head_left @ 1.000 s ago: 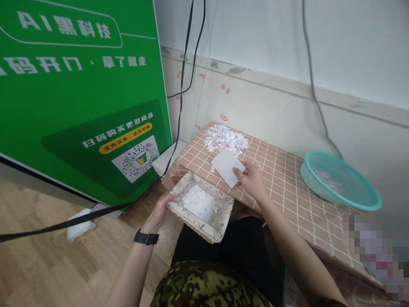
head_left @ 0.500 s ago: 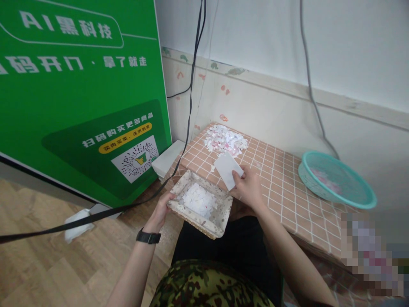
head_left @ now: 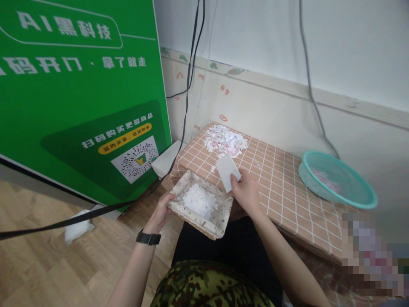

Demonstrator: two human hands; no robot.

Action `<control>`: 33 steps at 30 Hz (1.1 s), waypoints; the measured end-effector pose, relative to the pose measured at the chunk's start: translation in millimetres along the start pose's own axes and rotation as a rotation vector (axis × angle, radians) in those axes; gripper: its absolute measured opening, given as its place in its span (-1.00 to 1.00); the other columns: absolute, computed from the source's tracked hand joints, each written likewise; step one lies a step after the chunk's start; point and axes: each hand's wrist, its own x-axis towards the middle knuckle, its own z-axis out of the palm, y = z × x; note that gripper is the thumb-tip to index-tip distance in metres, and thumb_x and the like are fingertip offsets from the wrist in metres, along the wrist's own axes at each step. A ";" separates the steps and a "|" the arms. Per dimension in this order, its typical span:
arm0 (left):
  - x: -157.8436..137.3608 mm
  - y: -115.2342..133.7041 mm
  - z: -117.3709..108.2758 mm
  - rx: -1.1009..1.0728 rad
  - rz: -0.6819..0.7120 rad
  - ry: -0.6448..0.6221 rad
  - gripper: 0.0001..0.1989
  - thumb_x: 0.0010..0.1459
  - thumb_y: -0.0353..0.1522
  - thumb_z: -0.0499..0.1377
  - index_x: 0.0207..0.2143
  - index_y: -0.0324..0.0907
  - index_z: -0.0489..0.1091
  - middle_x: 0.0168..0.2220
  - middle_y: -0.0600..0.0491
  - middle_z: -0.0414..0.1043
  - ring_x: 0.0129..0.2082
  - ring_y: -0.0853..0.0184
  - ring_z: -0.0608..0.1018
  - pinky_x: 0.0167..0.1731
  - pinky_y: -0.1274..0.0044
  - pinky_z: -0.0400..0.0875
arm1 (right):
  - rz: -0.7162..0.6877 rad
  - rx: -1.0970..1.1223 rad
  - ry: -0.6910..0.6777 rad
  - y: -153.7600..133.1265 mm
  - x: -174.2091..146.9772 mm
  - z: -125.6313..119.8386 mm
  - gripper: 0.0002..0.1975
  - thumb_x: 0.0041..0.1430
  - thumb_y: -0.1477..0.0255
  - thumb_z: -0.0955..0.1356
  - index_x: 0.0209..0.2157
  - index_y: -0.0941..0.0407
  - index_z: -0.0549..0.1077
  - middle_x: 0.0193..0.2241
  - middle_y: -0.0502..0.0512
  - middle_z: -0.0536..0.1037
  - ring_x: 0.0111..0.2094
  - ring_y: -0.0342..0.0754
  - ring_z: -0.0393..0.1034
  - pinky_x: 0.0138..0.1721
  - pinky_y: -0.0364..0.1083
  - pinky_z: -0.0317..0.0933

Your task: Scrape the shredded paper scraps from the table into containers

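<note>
My left hand (head_left: 162,208) is closed on the left edge of a fabric-lined basket (head_left: 225,213), held over my lap at the table's front edge. Inside it lies a heap of white paper scraps (head_left: 198,200). My right hand (head_left: 245,189) grips a flat white card (head_left: 227,171) by its right side, thumb on top. The card is tilted, its lower end close to the basket's upper right corner. Just beyond the card, a pile of white and pinkish paper scraps (head_left: 225,140) spreads over the table, with a few loose bits near the card.
The table has a brown checked cloth (head_left: 277,183). A turquoise plastic colander (head_left: 338,179) with pinkish scraps stands at its right. A green cabinet (head_left: 79,94) rises at left, and a black strap (head_left: 105,209) crosses in front of it. A white bag (head_left: 78,226) lies on the floor.
My right hand has moved slightly left with the card, whose lower end is now nearer the basket. The basket and my left hand have hardly moved.
</note>
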 end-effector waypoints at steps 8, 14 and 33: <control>-0.1 1.7 1.8 0.008 0.017 0.000 -0.73 -0.10 -0.33 0.22 -0.33 -0.30 0.54 -0.49 0.00 0.59 -0.53 0.25 0.53 -0.53 0.50 0.35 | -0.055 0.047 -0.053 1.4 -1.0 3.4 -0.65 0.21 0.25 0.21 -0.09 0.13 0.42 -0.39 0.14 0.59 -0.39 0.04 0.48 -0.36 -0.07 0.21; -1.1 3.1 2.9 0.004 0.027 0.022 -0.74 -0.13 -0.33 0.23 -0.35 -0.29 0.53 -0.50 0.03 0.58 -0.54 0.27 0.52 -0.54 0.51 0.35 | -0.111 0.025 -0.053 0.2 -2.7 4.5 -0.61 0.24 0.26 0.18 -0.02 0.13 0.41 -0.43 0.13 0.58 -0.41 0.03 0.47 -0.36 -0.07 0.23; 2.2 -1.8 -1.3 -0.009 0.021 0.011 -0.75 -0.09 -0.31 0.24 -0.33 -0.25 0.54 -0.46 0.01 0.59 -0.49 0.24 0.53 -0.50 0.50 0.37 | -0.290 -0.131 -0.103 -4.7 -11.3 -1.1 -0.63 0.30 0.29 0.16 -0.03 0.09 0.46 -0.49 0.10 0.58 -0.47 0.00 0.48 -0.40 -0.11 0.22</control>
